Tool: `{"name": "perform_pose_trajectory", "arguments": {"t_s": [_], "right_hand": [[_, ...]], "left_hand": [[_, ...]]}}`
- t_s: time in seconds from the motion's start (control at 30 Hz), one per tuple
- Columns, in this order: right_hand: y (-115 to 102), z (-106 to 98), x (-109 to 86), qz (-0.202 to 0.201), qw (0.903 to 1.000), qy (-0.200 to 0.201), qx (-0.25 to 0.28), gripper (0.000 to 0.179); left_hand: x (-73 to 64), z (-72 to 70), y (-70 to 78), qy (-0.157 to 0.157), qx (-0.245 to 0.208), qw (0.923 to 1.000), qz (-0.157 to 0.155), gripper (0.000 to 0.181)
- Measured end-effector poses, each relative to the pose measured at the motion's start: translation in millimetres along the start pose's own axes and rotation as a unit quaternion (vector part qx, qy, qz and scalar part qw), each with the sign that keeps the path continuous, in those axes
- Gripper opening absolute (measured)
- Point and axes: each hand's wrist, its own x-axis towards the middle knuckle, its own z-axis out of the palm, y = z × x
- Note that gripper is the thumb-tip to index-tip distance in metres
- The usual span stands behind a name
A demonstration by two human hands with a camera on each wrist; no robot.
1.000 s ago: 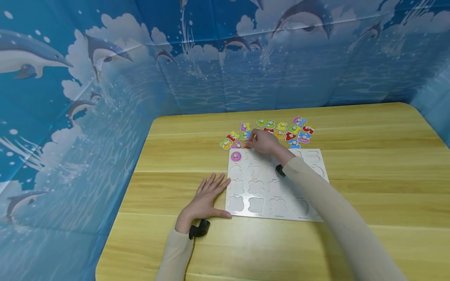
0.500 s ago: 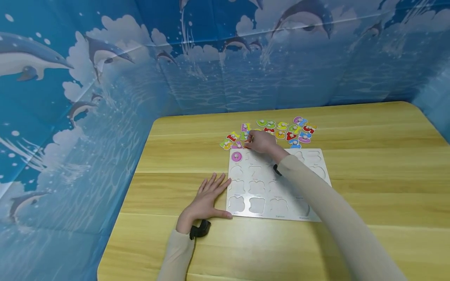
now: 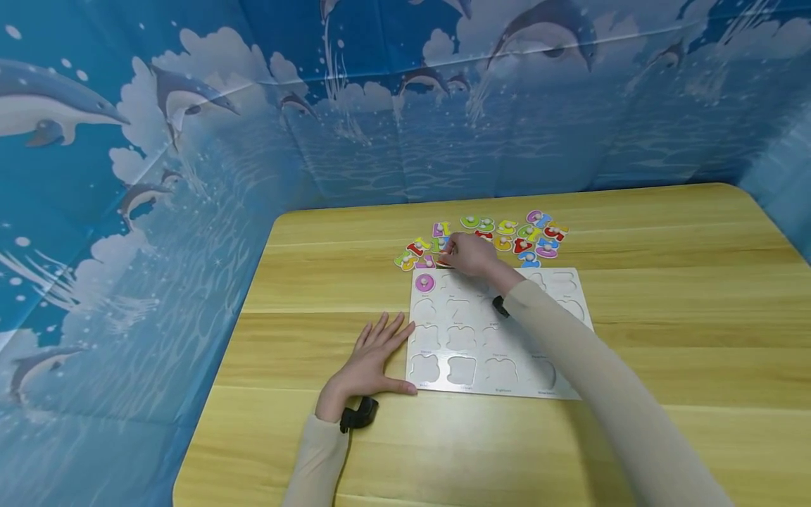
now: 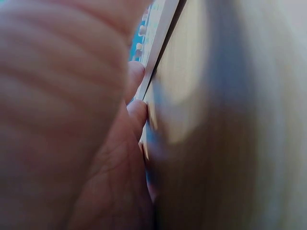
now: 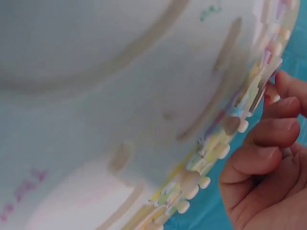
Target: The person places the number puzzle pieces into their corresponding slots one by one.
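Note:
A white puzzle board (image 3: 437, 355) with cut-out number shapes lies on the table, a pink zero piece (image 3: 425, 283) seated in its top left recess. My left hand (image 3: 367, 362) lies with fingers spread at the board's left edge, index fingertip and thumb tip right at it. Just beyond the far edge, my right hand (image 3: 472, 255) pinches the small knob of a red number piece (image 3: 445, 265), mostly hidden by the fingers. In the right wrist view, thumb and index finger meet at that pale knob (image 5: 272, 93); the other fingers are curled.
Several colourful knobbed number pieces (image 3: 522, 246) lie clustered behind the board, close around my right hand. The wooden table (image 3: 304, 282) reaches back to a blue dolphin-print curtain (image 3: 380, 162) at its far and left sides.
The red piece under my right fingers now shows its pale edge and looks tilted. Both hands stay nearly in place.

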Motion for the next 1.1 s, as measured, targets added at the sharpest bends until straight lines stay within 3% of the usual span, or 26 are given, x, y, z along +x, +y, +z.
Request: {"name": "perform_pose_trajectory", "arguments": {"t_s": [0.6,1.1], "right_hand": [[11.1,-2.8,-18.6,-0.045,0.9939,-0.1,0.001,0.022],[12.1,4.5,-22.4,-0.051,0.9938,-0.098,0.006,0.024]], "left_hand": [[-0.4,-1.9,0.9,0.003,-0.004,1.0,0.004,0.107],[-0.1,-1.9,1.4,0.003,0.0,1.0,0.002,0.108]]}}
